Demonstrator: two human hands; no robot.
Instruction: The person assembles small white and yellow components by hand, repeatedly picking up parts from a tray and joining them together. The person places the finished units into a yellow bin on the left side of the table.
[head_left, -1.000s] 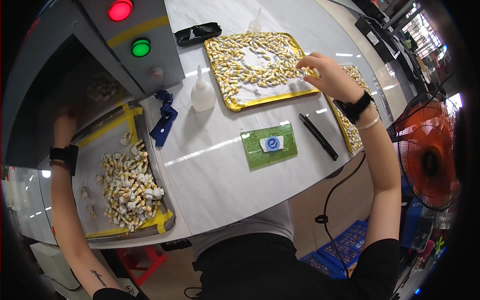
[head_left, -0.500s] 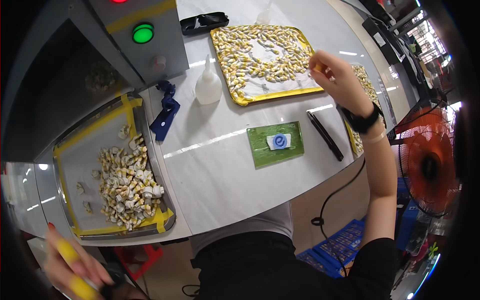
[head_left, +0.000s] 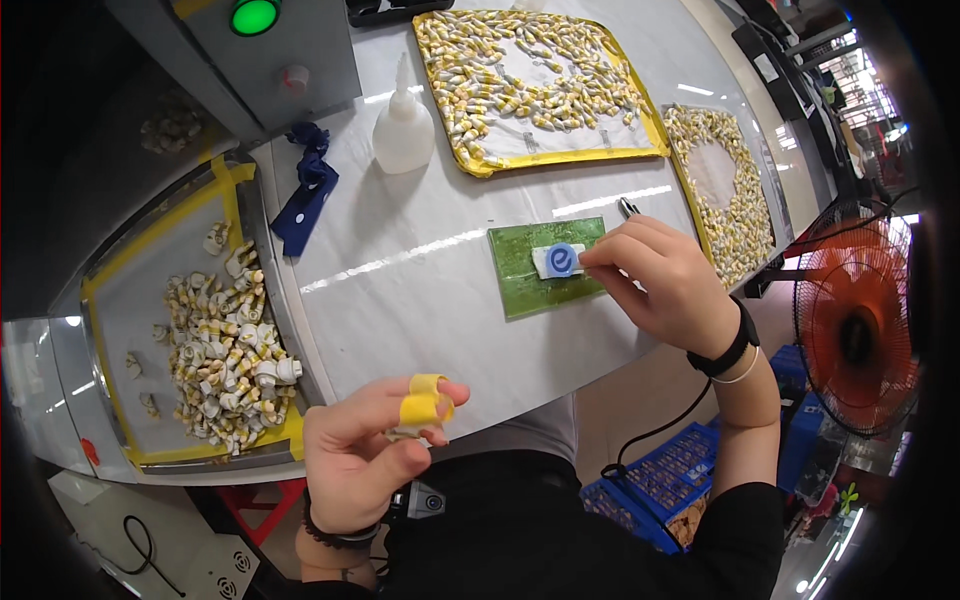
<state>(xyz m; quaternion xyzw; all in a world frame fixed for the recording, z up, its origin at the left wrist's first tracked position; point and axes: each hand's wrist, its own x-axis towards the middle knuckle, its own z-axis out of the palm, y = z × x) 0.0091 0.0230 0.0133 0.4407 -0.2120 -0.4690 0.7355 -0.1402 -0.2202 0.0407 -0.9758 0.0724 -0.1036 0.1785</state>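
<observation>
My right hand point(head_left: 665, 285) is over the right side of a green slab point(head_left: 520, 290), thumb and forefinger pinched together. Their tips touch the edge of a small white pad point(head_left: 545, 272) carrying a round blue piece with a swirl point(head_left: 560, 260); anything between the tips is hidden. Nearer my body, my left hand point(head_left: 360, 440) is raised with curled fingers, two of them wrapped in yellow tape point(head_left: 420, 408). A small whitish piece point(head_left: 405, 434) shows within its fingers, too covered to name.
Left stands a taped tray point(head_left: 140, 330) heaped with small white-and-yellow pieces, beside a grey machine point(head_left: 290, 50). Farther off are a white squeeze bottle point(head_left: 404, 135), a blue cloth point(head_left: 305, 205) and a yellow-edged tray point(head_left: 560, 158) of similar pieces. An orange fan point(head_left: 855, 320) stands right.
My right hand has come down from the far tray to the pad on the green slab. My left hand has swung from the lower left to in front of my body.
</observation>
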